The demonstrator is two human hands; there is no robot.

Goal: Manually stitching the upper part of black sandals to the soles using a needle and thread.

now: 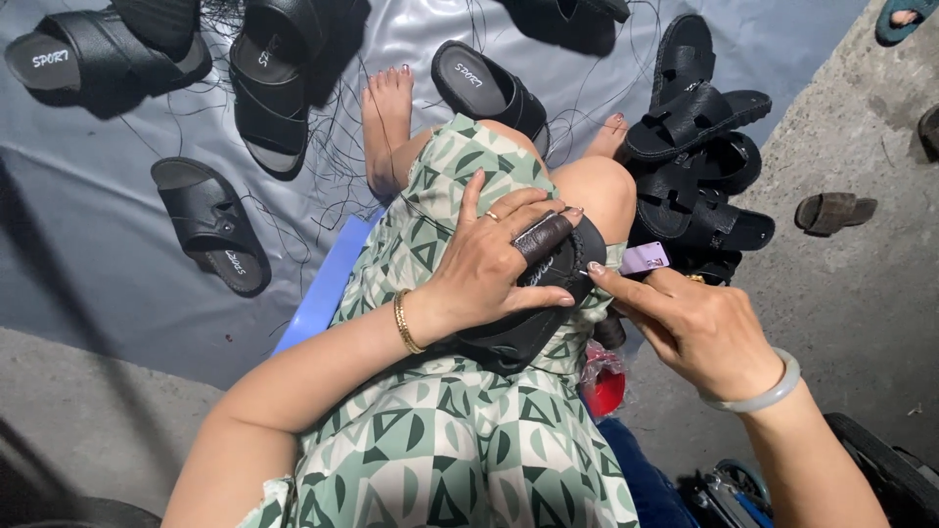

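A black sandal [533,318] lies on my lap over the green patterned dress [450,430]. My left hand [489,259] presses down on it, with a dark leather guard on one finger and a gold bracelet at the wrist. My right hand [690,328] is at the sandal's right edge, its fingertips pinched together against the rim; whatever they hold is too small to make out. A pale bangle circles the right wrist. My bare feet [389,108] rest on the grey sheet ahead.
Several black sandals lie scattered on the grey sheet [88,244], with a pile [699,166] to the right of my knee and loose black threads around. A brown sandal [831,210] lies on concrete. A red object [606,391] and a blue stool edge [323,293] flank my lap.
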